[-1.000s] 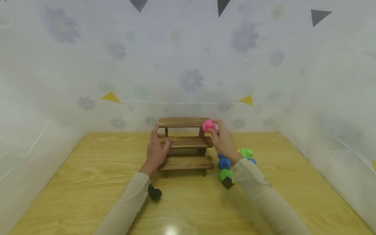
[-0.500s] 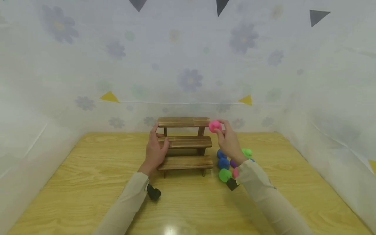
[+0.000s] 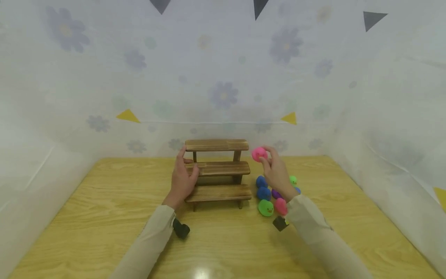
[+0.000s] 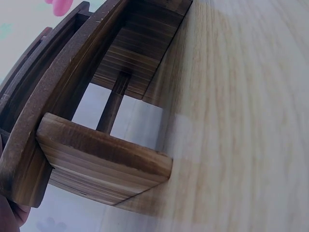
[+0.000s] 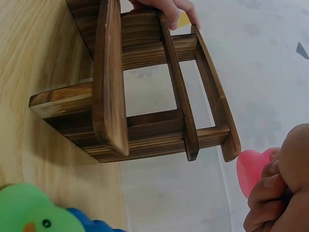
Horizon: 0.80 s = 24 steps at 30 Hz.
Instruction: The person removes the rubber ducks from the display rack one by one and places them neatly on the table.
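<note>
A brown three-tier wooden shelf (image 3: pixel 217 168) stands on the table. My left hand (image 3: pixel 183 178) grips its left side, fingers at the upper tiers and thumb over the middle one; the right wrist view shows these fingers (image 5: pixel 166 9) bent at the tier edges. My right hand (image 3: pixel 277 172) pinches a pink rubber duck (image 3: pixel 259 154) between thumb and fingers, in the air just right of the top tier and apart from it. In the right wrist view, the pink duck (image 5: pixel 251 169) is partly hidden by the hand.
Right of the shelf sits a group of rubber ducks: green (image 3: pixel 266 208), blue (image 3: pixel 263 193), purple (image 3: pixel 277 194) and pink (image 3: pixel 280 207), some covered by the right forearm. A dark wrist camera (image 3: pixel 181 229) hangs below the left wrist. Behind rises a flower-patterned white curtain (image 3: pixel 195 77).
My right hand has moved right and slightly down with the pink duck, away from the top tier's right end. The left hand stays on the shelf. More ducks show beneath the right arm.
</note>
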Each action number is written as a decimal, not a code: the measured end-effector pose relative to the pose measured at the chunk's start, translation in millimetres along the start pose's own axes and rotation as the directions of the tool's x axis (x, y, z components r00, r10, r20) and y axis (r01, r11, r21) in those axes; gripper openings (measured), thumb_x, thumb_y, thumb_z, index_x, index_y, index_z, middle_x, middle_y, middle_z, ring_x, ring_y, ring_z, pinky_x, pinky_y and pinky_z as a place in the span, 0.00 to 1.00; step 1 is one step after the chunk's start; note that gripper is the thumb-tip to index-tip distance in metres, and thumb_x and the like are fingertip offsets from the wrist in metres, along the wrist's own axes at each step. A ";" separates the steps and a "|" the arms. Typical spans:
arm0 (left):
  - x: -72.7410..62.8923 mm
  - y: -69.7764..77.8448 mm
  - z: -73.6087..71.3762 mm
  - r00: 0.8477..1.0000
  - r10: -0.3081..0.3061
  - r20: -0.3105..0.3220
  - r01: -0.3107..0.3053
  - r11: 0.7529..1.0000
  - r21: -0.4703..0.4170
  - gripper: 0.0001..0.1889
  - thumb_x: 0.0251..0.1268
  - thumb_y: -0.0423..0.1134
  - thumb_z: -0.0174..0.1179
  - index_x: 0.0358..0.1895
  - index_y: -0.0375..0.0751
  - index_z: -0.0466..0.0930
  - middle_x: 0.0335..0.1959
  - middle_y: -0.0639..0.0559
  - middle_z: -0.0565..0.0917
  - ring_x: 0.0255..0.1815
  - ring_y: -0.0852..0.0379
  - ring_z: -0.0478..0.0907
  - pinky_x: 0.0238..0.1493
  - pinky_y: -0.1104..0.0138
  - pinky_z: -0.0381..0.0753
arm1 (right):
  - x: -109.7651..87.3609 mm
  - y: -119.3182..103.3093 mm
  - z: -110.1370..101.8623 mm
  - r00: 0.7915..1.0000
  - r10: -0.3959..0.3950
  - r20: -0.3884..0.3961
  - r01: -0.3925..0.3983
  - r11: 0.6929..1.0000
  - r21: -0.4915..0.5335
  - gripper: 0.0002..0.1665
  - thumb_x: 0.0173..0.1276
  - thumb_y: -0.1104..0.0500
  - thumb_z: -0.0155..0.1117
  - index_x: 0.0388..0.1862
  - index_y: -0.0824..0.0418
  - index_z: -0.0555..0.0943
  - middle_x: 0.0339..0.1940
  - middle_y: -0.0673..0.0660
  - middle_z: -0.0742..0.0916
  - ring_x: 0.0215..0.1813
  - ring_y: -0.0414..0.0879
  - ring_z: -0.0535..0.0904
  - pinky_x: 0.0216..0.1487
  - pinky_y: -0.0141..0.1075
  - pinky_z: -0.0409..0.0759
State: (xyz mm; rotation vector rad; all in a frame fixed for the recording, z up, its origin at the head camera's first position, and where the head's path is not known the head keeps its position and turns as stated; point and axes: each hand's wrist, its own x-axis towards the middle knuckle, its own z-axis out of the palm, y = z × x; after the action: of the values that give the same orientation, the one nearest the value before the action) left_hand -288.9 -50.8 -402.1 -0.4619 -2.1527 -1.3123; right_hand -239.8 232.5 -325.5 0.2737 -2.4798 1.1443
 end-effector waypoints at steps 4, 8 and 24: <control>0.6 -0.4 0.0 1.000 -0.005 0.005 0.005 1.000 -0.001 0.36 0.68 0.36 0.53 0.76 0.44 0.47 0.57 0.34 0.71 0.51 0.46 0.75 0.28 0.60 0.69 | -6.0 7.4 -3.4 1.000 0.009 -0.027 -0.010 1.000 -0.014 0.20 0.76 0.60 0.50 0.65 0.60 0.67 0.11 0.49 0.66 0.11 0.35 0.58 0.14 0.30 0.57; 0.3 -1.0 -1.0 1.000 -0.004 0.000 0.004 1.000 0.004 0.36 0.68 0.35 0.53 0.76 0.44 0.48 0.55 0.34 0.72 0.50 0.46 0.75 0.26 0.61 0.68 | -11.1 13.3 -5.2 1.000 0.008 -0.026 -0.008 1.000 -0.013 0.22 0.76 0.61 0.50 0.66 0.61 0.67 0.11 0.49 0.67 0.10 0.35 0.58 0.13 0.30 0.57; -0.3 -0.8 -1.2 1.000 0.021 -0.006 -0.021 1.000 0.010 0.35 0.68 0.35 0.52 0.76 0.42 0.48 0.54 0.33 0.72 0.51 0.45 0.75 0.23 0.62 0.67 | -32.3 31.8 -15.6 1.000 0.007 -0.023 -0.006 0.999 0.047 0.22 0.75 0.64 0.50 0.66 0.62 0.67 0.12 0.48 0.64 0.13 0.34 0.55 0.14 0.28 0.55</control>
State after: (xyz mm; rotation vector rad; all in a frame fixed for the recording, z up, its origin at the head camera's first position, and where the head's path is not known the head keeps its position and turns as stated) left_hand -288.9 -52.3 -402.4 -0.4745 -2.1421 -1.2900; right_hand -217.1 265.4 -351.9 0.2648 -2.4381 1.2026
